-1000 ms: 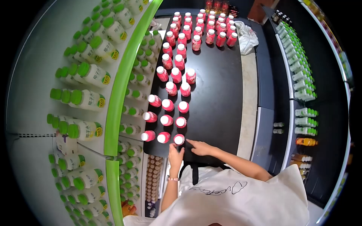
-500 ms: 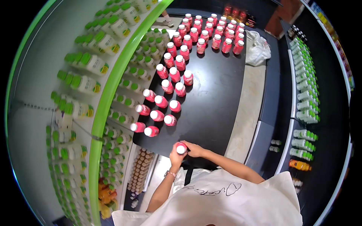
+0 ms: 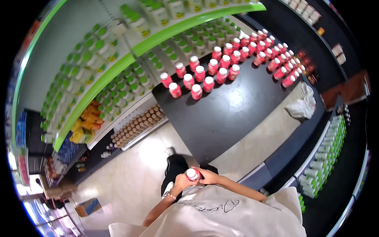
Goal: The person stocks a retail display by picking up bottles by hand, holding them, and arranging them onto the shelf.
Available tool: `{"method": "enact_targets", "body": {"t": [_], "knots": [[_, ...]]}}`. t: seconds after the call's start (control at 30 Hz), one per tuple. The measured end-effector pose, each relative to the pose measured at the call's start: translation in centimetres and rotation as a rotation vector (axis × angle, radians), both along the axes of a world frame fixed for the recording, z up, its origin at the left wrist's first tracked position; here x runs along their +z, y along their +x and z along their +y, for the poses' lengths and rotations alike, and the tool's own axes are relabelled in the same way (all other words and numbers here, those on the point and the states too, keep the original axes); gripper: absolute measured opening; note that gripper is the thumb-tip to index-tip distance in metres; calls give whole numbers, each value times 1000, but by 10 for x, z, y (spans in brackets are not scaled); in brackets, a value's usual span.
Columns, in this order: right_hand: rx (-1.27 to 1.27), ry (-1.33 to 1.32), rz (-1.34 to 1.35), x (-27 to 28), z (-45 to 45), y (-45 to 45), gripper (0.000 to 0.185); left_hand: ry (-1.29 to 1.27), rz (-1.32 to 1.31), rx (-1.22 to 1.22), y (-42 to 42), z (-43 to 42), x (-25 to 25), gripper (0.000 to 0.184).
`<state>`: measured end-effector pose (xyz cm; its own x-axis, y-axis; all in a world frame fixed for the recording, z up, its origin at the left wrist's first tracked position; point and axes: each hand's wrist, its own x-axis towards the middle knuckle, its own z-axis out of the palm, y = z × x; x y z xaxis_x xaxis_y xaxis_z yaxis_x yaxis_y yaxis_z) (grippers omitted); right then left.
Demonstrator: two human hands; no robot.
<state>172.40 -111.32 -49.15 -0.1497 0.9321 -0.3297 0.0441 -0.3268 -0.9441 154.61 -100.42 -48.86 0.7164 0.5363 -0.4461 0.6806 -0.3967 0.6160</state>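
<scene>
In front of my shirt, my left hand [image 3: 182, 181] is wrapped round a pink bottle with a white cap [image 3: 193, 174]. My right hand [image 3: 207, 176] meets the same bottle from the other side, its fingers curled against it. The bottle's cap points up toward me. Beyond my hands stands a black table [image 3: 213, 118], its near corner just ahead of the bottle. Along its far and left sides are rows of matching pink bottles [image 3: 196, 92] with white caps, all upright.
Green-edged shelves [image 3: 158, 42] of green-capped white bottles curve along the left. A white plastic bag [image 3: 303, 103] lies right of the table. More green-capped bottles [image 3: 323, 158] line the right shelf. A cardboard box [image 3: 88, 207] sits on the floor at lower left.
My view and body have turned to the left, so the table now appears further right and the floor shows. The bottle has moved away from the table's edge, still in my hands.
</scene>
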Motion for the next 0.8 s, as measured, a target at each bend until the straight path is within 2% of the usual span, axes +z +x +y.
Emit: {"method": "enact_targets", "body": {"t": [0.1,0.17,0.27,0.37,0.5,0.57,0.6,0.67,0.7,0.73,0.8], "knots": [[-33,20,160,16,1,-8,77,69,-85,56,-8,-8,27,65],[-116,-106,324,45,9,-10,73,82,-53,74,-12,-5,41,73],[-216,-46,396,78,22,-33,60,36,-246,258,-26,3,69,75],[-199,101,463,114,43,-72,57,81,-340,362,-60,12,111,57],[-37,216,408,155,67,-147,61,106,-438,581,-143,9,137,53],[40,203,424,162,74,-196,64,124,-528,646,-198,-1,137,66],[83,222,344,170,75,-224,64,133,-569,674,-229,-7,138,72],[168,254,186,192,70,-280,66,49,-768,859,-282,-29,163,76],[193,292,197,200,68,-309,66,12,-880,945,-307,-37,177,79],[218,332,207,207,67,-341,66,55,-818,926,-339,-46,184,88],[272,379,235,219,65,-398,67,200,-843,1009,-391,-62,194,91]]}}
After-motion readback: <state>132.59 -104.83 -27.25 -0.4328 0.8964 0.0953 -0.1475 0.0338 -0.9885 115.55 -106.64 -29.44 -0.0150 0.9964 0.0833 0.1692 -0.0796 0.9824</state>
